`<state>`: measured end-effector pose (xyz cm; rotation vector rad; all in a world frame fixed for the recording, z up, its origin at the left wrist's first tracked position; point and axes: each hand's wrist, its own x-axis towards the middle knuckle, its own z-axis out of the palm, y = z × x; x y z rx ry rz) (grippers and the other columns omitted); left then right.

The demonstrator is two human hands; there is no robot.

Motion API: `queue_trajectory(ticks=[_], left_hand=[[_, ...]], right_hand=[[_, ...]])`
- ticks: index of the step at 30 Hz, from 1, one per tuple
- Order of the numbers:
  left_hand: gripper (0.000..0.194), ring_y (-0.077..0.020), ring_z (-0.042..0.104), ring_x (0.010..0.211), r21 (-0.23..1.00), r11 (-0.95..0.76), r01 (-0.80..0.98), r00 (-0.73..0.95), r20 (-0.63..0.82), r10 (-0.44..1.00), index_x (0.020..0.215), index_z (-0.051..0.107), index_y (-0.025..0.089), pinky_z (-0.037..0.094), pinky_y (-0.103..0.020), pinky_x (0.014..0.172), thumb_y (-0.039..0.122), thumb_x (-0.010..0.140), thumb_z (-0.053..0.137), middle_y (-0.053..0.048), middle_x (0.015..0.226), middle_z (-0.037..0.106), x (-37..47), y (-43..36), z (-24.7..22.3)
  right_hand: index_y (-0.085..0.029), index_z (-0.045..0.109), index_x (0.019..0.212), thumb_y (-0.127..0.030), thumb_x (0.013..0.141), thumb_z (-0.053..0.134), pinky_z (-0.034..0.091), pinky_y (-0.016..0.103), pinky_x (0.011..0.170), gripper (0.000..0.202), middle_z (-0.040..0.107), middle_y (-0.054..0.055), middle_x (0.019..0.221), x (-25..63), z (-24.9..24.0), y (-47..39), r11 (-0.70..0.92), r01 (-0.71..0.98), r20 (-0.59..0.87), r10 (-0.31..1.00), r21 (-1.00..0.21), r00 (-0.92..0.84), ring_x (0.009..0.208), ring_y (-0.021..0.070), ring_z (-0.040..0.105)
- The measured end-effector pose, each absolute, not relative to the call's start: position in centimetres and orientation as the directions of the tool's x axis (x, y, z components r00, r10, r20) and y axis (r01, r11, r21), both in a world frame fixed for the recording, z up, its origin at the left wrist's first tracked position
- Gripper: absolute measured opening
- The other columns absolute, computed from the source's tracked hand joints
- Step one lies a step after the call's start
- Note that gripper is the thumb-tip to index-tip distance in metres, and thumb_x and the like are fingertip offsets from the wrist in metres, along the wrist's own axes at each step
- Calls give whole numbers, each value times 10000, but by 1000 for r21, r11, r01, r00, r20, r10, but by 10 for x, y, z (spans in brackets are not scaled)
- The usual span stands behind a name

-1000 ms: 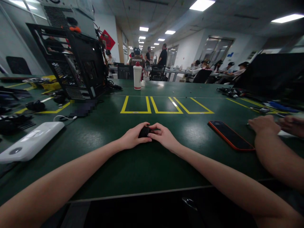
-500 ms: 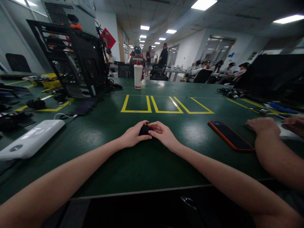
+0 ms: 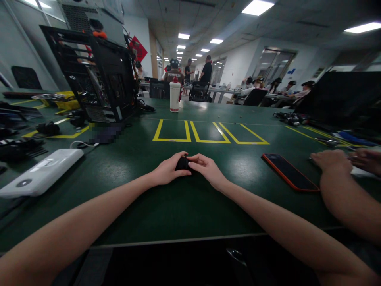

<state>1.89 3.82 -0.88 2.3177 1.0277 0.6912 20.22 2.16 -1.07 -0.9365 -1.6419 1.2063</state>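
Between my two hands, low over the green table (image 3: 166,214), is a small black rounded object (image 3: 182,163); its kind cannot be made out, as fingers cover much of it. My left hand (image 3: 168,170) curls around its left side, thumb along the near edge and fingers over the far edge. From the right, my right hand (image 3: 208,171) pinches at the object's right edge with its thumb and bent fingers. Both forearms reach in from the bottom corners of the view.
Yellow tape outlines (image 3: 210,141) mark the table beyond my hands, with a white bottle (image 3: 175,95) behind them. A white power bank (image 3: 41,172) and an open computer case (image 3: 104,79) stand left. Right are an orange-edged phone (image 3: 290,172) and another person's hands (image 3: 333,161).
The view has shifted slightly. My right fingers have moved a little on the black object's right edge, while my left hand keeps its hold. The object stays in nearly the same place.
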Motion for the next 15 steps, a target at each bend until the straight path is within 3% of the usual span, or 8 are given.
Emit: queue_trajectory(ticks=[9, 15], left_hand=[[634, -241, 473, 1102, 606, -614, 506, 594, 271, 757, 1262, 298, 194, 404, -395, 911, 456, 748, 563, -96, 1229, 462, 20, 37, -9], [631, -244, 478, 1088, 537, -673, 508, 607, 331, 723, 1256, 278, 198, 408, -402, 898, 433, 750, 572, -101, 1204, 458, 19, 33, -8]], right_hand=[[-196, 579, 1034, -252, 725, 619, 421, 374, 927, 317, 618, 48, 1023, 203, -13, 25, 198, 102, 150, 921, -975, -360, 989, 174, 578], [-213, 574, 1001, -193, 680, 657, 454, 361, 880, 332, 611, 25, 1016, 203, -11, 21, 207, 19, 184, 903, -978, -389, 953, 170, 593]])
